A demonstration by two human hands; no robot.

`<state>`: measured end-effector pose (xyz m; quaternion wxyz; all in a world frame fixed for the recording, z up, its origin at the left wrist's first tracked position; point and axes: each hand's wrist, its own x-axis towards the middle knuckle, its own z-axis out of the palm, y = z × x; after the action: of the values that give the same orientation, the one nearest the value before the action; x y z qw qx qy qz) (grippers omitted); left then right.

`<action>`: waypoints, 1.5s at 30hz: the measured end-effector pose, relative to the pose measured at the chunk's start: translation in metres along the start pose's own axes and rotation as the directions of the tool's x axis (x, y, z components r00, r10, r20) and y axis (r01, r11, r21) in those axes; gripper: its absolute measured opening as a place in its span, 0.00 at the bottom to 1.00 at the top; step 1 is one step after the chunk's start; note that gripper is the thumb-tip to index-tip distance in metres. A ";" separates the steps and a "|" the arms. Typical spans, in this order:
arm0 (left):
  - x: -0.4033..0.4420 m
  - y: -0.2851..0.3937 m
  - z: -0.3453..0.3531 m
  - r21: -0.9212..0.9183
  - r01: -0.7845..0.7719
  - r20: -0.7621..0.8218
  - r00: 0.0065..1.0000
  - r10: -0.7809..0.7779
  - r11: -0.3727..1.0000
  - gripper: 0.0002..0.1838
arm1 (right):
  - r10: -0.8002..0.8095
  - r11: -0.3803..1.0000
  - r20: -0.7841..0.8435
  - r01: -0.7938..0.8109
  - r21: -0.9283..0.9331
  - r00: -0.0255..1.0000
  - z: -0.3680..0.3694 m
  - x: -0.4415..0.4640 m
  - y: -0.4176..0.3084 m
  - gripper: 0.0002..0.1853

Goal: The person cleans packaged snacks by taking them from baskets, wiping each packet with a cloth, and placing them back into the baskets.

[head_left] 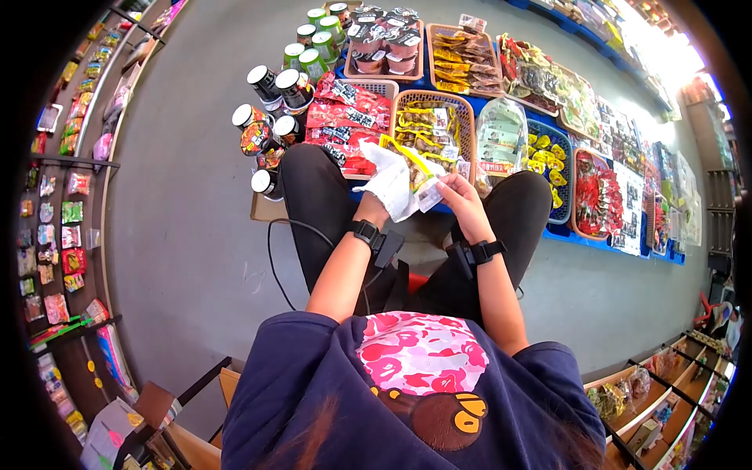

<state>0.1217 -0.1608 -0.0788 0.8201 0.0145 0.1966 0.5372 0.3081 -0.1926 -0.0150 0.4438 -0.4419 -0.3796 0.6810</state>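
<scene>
Between my knees I hold a clear snack packet with a yellow band (421, 163). My left hand (374, 207) is closed around a white cloth (385, 174), which lies against the packet's left side and hides most of the fingers. My right hand (465, 200) pinches the packet's lower right edge with thumb and fingers. Just beyond, a peach-coloured basket (470, 129) holds similar yellow-banded packets (427, 125). To its left, red snack packets (342, 117) fill another basket.
Several black-lidded cups (294, 88) and green-lidded cans (313, 63) stand at the left. A clear bag (501, 133), a blue basket (561, 211) and a basket of red packets (597, 196) are on the right. Stocked shelves (102, 172) line the left side. A black cable (270, 258) hangs by my left leg.
</scene>
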 end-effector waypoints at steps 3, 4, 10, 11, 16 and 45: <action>-0.005 -0.003 0.016 0.267 0.024 -0.048 0.999 -0.012 0.963 0.14 | 0.012 0.988 0.008 -0.010 -0.152 1.000 0.005 0.000 -0.010 0.08; -0.001 -0.005 0.011 0.268 0.027 -0.051 0.999 -0.014 0.963 0.14 | 0.014 0.989 0.007 -0.013 -0.150 1.000 0.006 0.000 -0.009 0.08; 0.000 -0.008 0.002 0.514 0.129 -0.028 0.991 -0.134 0.848 0.18 | -0.068 0.892 -0.019 0.053 -0.450 0.997 -0.007 0.005 0.011 0.11; 0.001 -0.009 -0.004 0.515 0.129 -0.029 0.991 -0.134 0.848 0.18 | -0.114 0.870 -0.031 0.085 -0.486 0.993 -0.008 0.010 0.018 0.14; -0.001 -0.014 0.033 0.782 0.013 -0.008 1.000 -0.010 0.623 0.17 | -0.188 0.812 -0.160 0.061 -0.580 0.969 0.009 -0.003 -0.008 0.22; -0.004 -0.012 0.025 0.524 0.074 0.058 0.991 -0.122 0.848 0.20 | 0.004 0.689 -0.355 -0.260 -0.677 0.935 0.013 0.009 -0.001 0.29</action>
<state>0.1389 -0.1643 -0.0576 0.8197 0.2498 0.2983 0.4203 0.2941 -0.1851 -0.0121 0.2428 -0.7118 -0.5015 0.4277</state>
